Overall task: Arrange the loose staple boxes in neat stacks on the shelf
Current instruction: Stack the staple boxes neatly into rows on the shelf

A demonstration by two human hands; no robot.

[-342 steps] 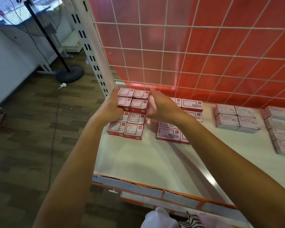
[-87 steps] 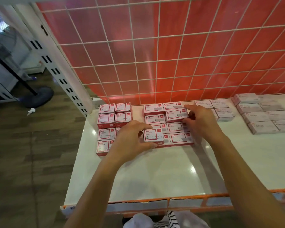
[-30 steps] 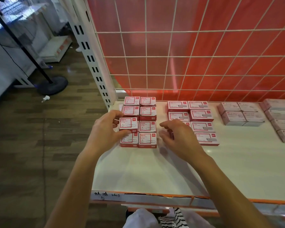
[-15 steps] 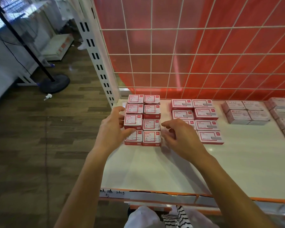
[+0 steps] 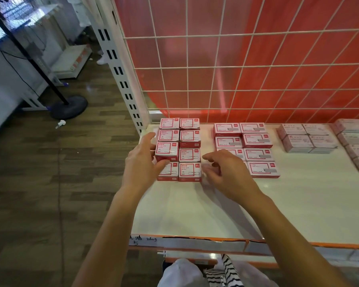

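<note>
We pinch a box (image 5: 166,151) in our left hand (image 5: 142,162) atop the shelf (image 5: 195,204) stack (image 5: 190,172); our right hand (image 5: 226,170), loose and empty, should square its edges flush.

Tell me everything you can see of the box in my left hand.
The box is small, seemingly cardboard: white top with red frame and corner logo, red sides. It lies flat, third from the back in the leftmost column on the shelf. The left hand grips it, thumb at its near edge.
</note>
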